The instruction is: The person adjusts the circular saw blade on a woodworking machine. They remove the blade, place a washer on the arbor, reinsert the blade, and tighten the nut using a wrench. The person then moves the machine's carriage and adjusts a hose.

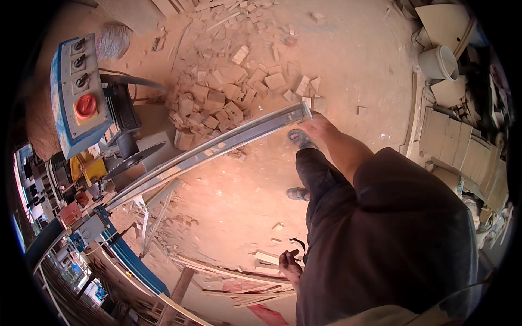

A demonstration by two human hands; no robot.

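Note:
A long narrow metal rail [217, 149] runs from the saw at the left toward me, ending in a small upright plate [307, 110]. My right hand [319, 126] is closed at this near end, its fingers partly hidden behind the plate. Lower down, my left hand [291, 266] hangs beside my body with the fingers curled; what they hold, if anything, is too small to make out. A dark curved strap [299, 243] shows just above it. At the rail's far end is a large toothed circular saw blade [134, 161], below a motor [120, 111].
A blue-edged control box [81, 95] with a red round switch stands upper left. Wood offcuts [228, 98] are heaped on the dusty floor beyond the rail. Long wooden strips [244, 280] lie near my left hand. Boards [462, 141] and a white bucket [438, 63] line the right side.

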